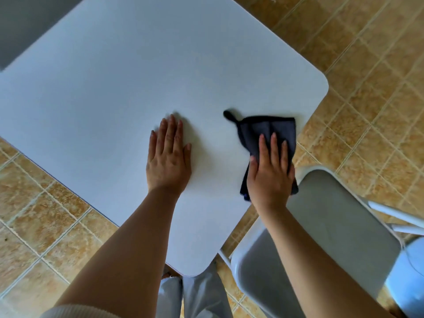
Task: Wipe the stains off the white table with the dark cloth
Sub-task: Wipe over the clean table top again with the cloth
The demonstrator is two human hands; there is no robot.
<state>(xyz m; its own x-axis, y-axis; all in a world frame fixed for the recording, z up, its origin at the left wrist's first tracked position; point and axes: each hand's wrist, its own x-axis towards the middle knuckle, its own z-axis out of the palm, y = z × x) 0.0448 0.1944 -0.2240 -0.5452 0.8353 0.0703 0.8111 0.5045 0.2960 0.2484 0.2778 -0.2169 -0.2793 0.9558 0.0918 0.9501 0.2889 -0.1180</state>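
Dark cloth (pixel 266 128): lies on the white bench (pixel 137 76), close to the bench's right-hand edge and near the rounded corner on that side. It is loosely folded. A small hanging loop (pixel 228 115) sticks out of its far left corner and lies on the bench top. The near right portion of the cloth appears to pass just over the bench edge; the exact overlap is hidden by the hand.

Right hand (pixel 270 173): laid palm down on the near half of the cloth, fingers straight and close together, pointing away from the person. The thumb lies along the cloth's left side. Flat pressing contact, no pinch seen. The far half of the cloth shows beyond the fingertips.

Left hand (pixel 168 157): flat on bare bench top, palm down, fingers straight and slightly spread, thumb out to the right. It holds nothing. It sits to the left of the cloth, apart from it, with a strip of white surface between the two hands.

Both forearms reach in from the bottom of the view.

Surroundings: a grey chair seat (pixel 332 226) with a white frame stands beside the bench's right edge, below the right forearm. Tan tiled floor (pixel 367 65) on both sides of the bench. Light trousers (pixel 202 294) show under the near corner of the bench.
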